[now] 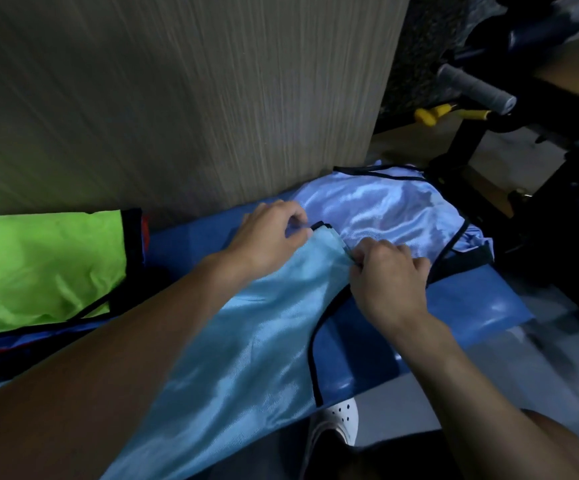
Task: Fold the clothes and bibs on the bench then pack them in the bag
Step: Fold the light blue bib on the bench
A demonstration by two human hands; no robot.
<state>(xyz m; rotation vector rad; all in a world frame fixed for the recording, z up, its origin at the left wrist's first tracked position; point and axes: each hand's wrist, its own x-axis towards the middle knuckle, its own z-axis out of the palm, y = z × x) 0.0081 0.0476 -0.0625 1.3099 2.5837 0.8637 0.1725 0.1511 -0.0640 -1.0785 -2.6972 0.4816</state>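
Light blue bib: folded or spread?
Out long: the light blue bib drapes off the bench; left hand and right hand pinch its top end.

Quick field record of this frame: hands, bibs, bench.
left hand: pinches top edge of light blue bib
right hand: pinches the same edge, beside the left hand
light blue bib: black trim, drapes over front edge of bench
pale bib: crumpled on bench beyond the hands
green bib: on bench, far left
bag: not in view
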